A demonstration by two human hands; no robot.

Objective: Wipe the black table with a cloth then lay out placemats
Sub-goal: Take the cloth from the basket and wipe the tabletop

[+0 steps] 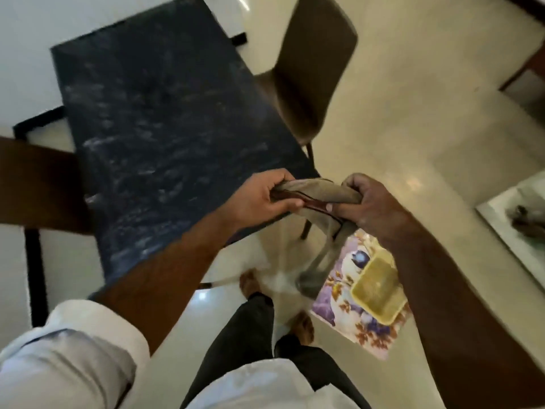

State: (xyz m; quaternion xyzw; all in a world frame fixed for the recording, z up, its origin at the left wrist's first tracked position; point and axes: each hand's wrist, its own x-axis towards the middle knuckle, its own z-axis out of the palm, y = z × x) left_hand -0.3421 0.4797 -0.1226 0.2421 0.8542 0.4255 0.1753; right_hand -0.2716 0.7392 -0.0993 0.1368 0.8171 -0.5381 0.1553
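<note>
I logged a white shirt (265,388), its left sleeve (88,329) rolled up near the elbow; the right forearm (442,276) was bare to the frame edge. The trousers (236,335) were dark. Both the left hand (259,196) and right hand (374,205) were bare. The feet (303,326) were too blurred to tell footwear.

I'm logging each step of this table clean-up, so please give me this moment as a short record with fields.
table: black table, whitish streaks across its top
cloth: beige cloth, bunched, held in the air by the table's near corner, one end hanging down
hands: left grip pinches the cloth's left end; right grip curls round its right end
floor: floral mat with a yellow tray on it
chair: brown chair at the table's right side
</note>
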